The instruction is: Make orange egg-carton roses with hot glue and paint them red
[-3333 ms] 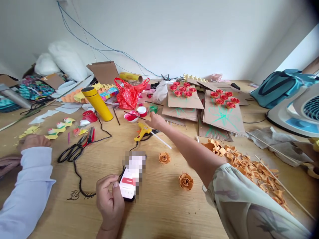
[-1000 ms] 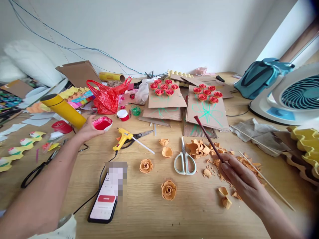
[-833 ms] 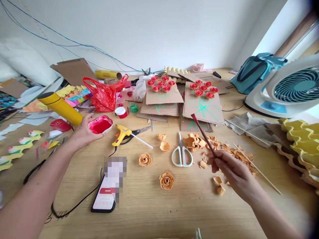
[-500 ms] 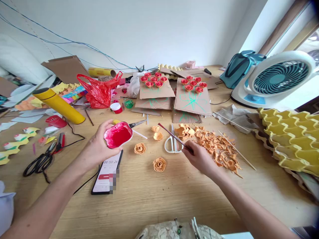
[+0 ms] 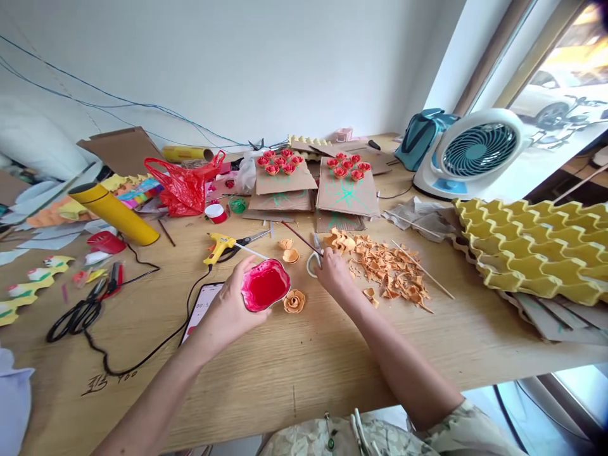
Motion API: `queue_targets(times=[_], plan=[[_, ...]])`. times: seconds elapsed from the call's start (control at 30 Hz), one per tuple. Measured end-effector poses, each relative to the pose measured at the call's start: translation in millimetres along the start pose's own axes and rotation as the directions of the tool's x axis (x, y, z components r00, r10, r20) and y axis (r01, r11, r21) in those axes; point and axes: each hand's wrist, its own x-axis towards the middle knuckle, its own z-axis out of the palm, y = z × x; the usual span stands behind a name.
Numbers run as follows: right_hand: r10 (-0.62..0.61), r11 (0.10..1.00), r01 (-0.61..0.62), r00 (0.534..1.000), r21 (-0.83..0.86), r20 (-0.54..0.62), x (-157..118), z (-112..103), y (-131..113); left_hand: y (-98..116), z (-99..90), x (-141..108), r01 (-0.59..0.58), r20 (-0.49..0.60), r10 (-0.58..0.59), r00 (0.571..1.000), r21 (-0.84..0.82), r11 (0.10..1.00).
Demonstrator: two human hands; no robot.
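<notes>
My left hand (image 5: 237, 297) is closed around a small cup of red paint (image 5: 266, 286), tilted so its inside faces me. A thin paintbrush (image 5: 301, 237) is pinched in my right hand (image 5: 335, 272), its tip pointing up and left. Just right of the cup lies an orange paper rose (image 5: 294, 301), and beyond it are loose orange petal cups (image 5: 291, 255). White-handled scissors (image 5: 312, 263) lie partly hidden under my right hand. A phone (image 5: 202, 307) is partly covered by my left hand. Behind it rests a yellow glue gun (image 5: 218, 247).
Orange scraps (image 5: 389, 266) and a stick (image 5: 422, 269) lie to the right, near stacked yellow egg trays (image 5: 522, 247). Red flowers stand on cardboard sheets (image 5: 349, 196) at the back. A white fan (image 5: 475, 152) stands back right; black scissors (image 5: 78, 310) and a cord (image 5: 137, 367) lie left.
My left hand has carried the paint cup to the right and slightly lower, now hiding one rose. My right hand with the paintbrush has moved left and up. The view has shifted.
</notes>
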Motion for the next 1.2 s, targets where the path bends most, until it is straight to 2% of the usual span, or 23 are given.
queue_targets(times=[0.13,0.27,0.43,0.57,0.73,0.93,1.07,1.2], plan=[[0.018,1.000,-0.019,0.999,-0.017,-0.049,13,-9,7,6,12.1,4,-0.039,0.022,0.040,0.999,-0.038,0.999],[0.029,0.999,-0.032,0.996,-0.025,-0.086,22,-20,16,14,28.7,18,-0.076,0.038,0.079,0.996,-0.086,0.993],[-0.022,1.000,0.021,0.994,-0.008,-0.110,12,-36,33,22,53.4,41,-0.108,0.141,0.126,0.982,-0.128,0.986],[-0.020,1.000,0.020,0.996,-0.005,-0.090,9,-32,41,25,68.3,57,-0.171,0.193,0.191,0.963,-0.114,0.979],[0.035,0.999,-0.035,0.995,-0.004,-0.090,25,-18,42,29,76.9,70,-0.186,0.247,0.209,0.946,-0.112,0.976],[0.047,0.998,-0.043,0.991,0.036,-0.123,42,-22,45,23,92.2,77,-0.211,0.335,0.227,0.914,-0.085,0.974],[0.015,0.995,0.001,0.987,0.103,-0.159,35,-29,47,23,100.6,83,-0.235,0.370,0.241,0.897,-0.063,0.970],[-0.063,0.974,0.093,0.987,0.205,-0.146,15,-41,48,27,100.2,84,-0.292,0.375,0.284,0.883,-0.037,0.956]])
